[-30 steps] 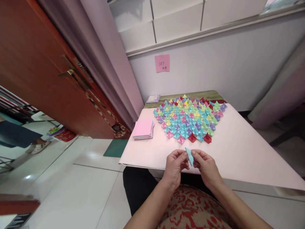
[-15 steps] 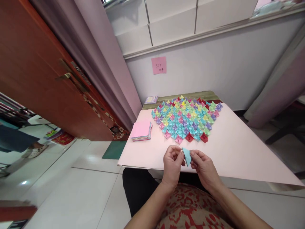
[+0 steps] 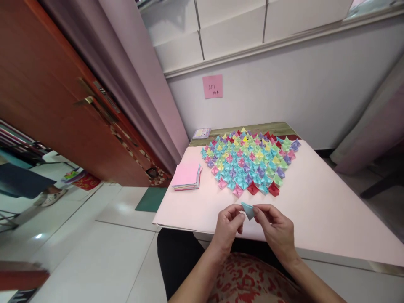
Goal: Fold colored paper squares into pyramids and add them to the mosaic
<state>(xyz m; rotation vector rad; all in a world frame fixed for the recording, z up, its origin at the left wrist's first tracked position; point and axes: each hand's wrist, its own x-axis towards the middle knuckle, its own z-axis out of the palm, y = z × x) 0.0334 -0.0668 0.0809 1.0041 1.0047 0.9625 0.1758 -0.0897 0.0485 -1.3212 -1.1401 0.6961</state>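
A small light-blue folded paper piece (image 3: 248, 210) is held above the near edge of the table, its point facing down. My left hand (image 3: 229, 223) pinches its left corner between thumb and fingers. On the other side, my right hand (image 3: 274, 225) grips the right corner with thumb and forefinger. Just beyond my hands, many folded paper pieces (image 3: 246, 162) in blue, pink, green, yellow, purple and red lie side by side in a broad patch. To the left sits a stack of square paper sheets (image 3: 186, 174), pink on top.
Pale pink paper covers the table (image 3: 318, 210). A small pad (image 3: 202, 133) lies at the back left corner, below a pink note (image 3: 212, 86) on the wall. A brown door (image 3: 78, 105) and a person's leg and shoe (image 3: 53, 197) are at the left.
The blue folded paper has turned from a steep tilt to a downward-pointing triangle. My hands have shifted, with the right hand slightly to the right. The view has moved a little.
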